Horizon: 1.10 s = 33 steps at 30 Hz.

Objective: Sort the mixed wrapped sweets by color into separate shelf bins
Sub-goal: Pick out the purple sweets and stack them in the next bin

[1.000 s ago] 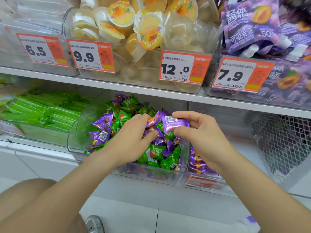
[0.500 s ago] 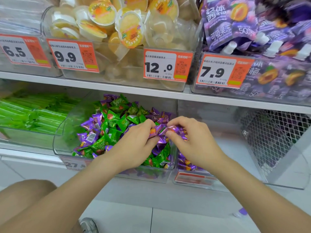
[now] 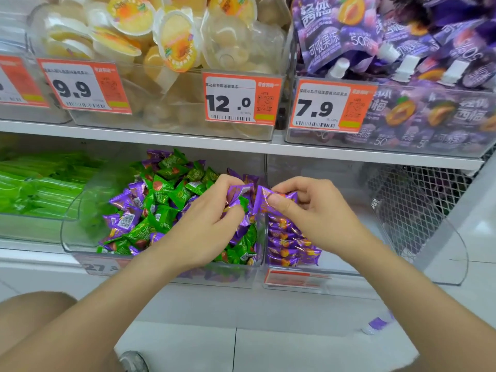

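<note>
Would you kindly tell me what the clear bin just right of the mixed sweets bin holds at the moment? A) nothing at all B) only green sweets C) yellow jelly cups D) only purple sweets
D: the right-hand bin holds a stack of purple sweets with no green among them, beneath the right hand.

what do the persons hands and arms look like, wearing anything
Both arms are bare for as far as the view shows: no sleeves or gloves. The left hand and right hand carry no rings, and no watch or bracelet shows at either wrist. The nails are short and unpainted.
</note>
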Motion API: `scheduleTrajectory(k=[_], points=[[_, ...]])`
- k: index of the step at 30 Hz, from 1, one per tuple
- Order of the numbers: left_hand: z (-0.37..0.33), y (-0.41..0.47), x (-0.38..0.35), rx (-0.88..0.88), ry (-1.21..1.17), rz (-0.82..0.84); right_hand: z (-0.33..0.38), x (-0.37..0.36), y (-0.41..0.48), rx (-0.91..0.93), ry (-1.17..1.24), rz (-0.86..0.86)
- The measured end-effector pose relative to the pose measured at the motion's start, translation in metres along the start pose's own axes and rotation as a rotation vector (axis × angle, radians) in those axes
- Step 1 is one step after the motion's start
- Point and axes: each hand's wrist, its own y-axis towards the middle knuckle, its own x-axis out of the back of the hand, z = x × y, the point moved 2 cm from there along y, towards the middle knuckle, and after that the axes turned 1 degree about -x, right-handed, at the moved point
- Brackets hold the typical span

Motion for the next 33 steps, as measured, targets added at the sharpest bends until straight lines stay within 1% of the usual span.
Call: scheduleTrajectory(k=[2, 4, 5, 6, 8, 9, 10, 13, 17, 20, 23, 30, 31, 33], points=[[-0.007, -0.002, -0.004, -0.016, 0.007, -0.006, -0.003, 0.014, -0.005, -0.110, 0.139, 0.064], [-0.011, -0.003, -0.009, -0.016, 0.012, -0.017, -0.010, 0.030, -0.010, -0.161, 0.177, 0.141], [-0.014, -0.004, -0.011, -0.023, 0.025, -0.024, -0.015, 0.037, -0.012, -0.168, 0.135, 0.184], [-0.015, -0.004, -0.014, -0.034, 0.042, -0.019, -0.022, 0.044, -0.014, -0.158, 0.028, 0.226], [-0.019, -0.005, -0.019, -0.074, 0.101, 0.010, -0.038, 0.053, -0.016, -0.113, -0.314, 0.287], [-0.022, -0.005, -0.022, -0.103, 0.143, 0.022, -0.044, 0.056, -0.018, -0.101, -0.449, 0.309], [-0.024, -0.005, -0.024, -0.135, 0.179, 0.024, -0.049, 0.057, -0.019, -0.099, -0.524, 0.336], [-0.029, -0.003, -0.031, -0.208, 0.240, 0.010, -0.061, 0.055, -0.022, -0.130, -0.566, 0.420], [-0.032, 0.001, -0.041, -0.256, 0.285, 0.011, -0.076, 0.045, -0.015, -0.094, -0.699, 0.406], [-0.032, 0.002, -0.047, -0.234, 0.278, 0.030, -0.079, 0.036, -0.012, -0.123, -0.727, 0.451], [-0.031, 0.004, -0.051, -0.230, 0.280, 0.042, -0.081, 0.030, -0.011, -0.156, -0.698, 0.499], [-0.027, 0.007, -0.054, -0.242, 0.259, 0.051, -0.082, 0.031, -0.010, -0.192, -0.678, 0.529], [-0.027, 0.007, -0.053, -0.247, 0.262, 0.056, -0.082, 0.033, -0.009, -0.189, -0.675, 0.524], [-0.027, 0.006, -0.052, -0.267, 0.272, 0.065, -0.076, 0.040, -0.007, -0.135, -0.646, 0.422]])
